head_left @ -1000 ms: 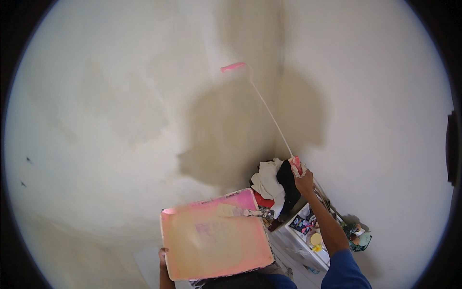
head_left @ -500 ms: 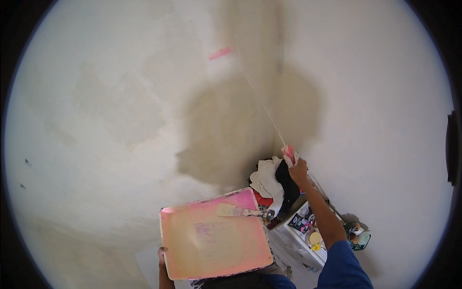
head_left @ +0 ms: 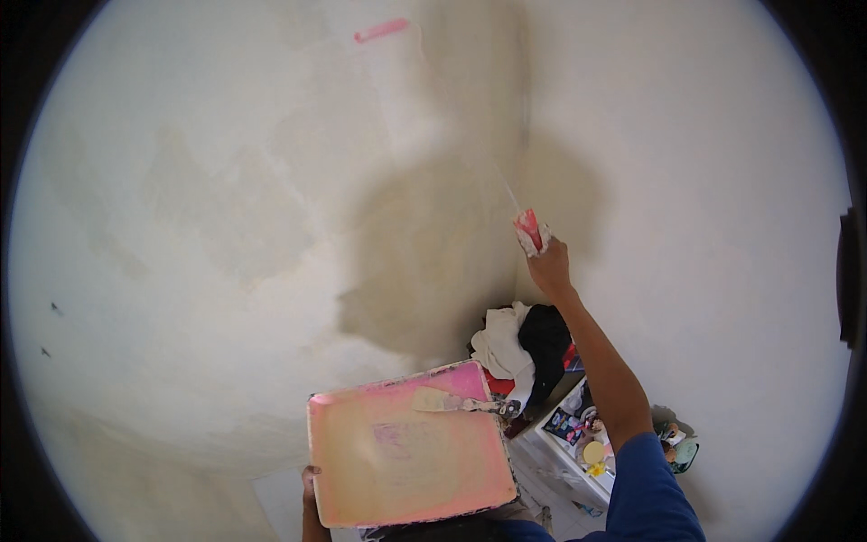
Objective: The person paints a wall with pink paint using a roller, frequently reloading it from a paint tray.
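Note:
Stretched forward, my right hand (head_left: 549, 268) is closed around the pink, paint-smeared handle of a long paint roller (head_left: 530, 228). Its thin rod runs up and away to a small pink roller head (head_left: 383, 31) on or close to the left wall; contact cannot be made out for sure. My left hand (head_left: 311, 481) grips the left rim of a pink-and-orange paint tray (head_left: 318, 452), held level at my waist. Dried cream paint coats the tray. Across its upper right corner lies a putty knife (head_left: 438, 399) with a stained handle.
Two pale, patchy walls meet in a corner ahead, with my shadow across them. Below the corner, white cloth (head_left: 501, 341) and black cloth (head_left: 545, 330) lie heaped. A white cabinet (head_left: 578, 479) carries small items; green containers (head_left: 684, 452) stand beside it.
My right hand has moved up and slightly left, carrying the roller head higher and leftward along the wall. The tray has shifted a little right in view, still in my left hand.

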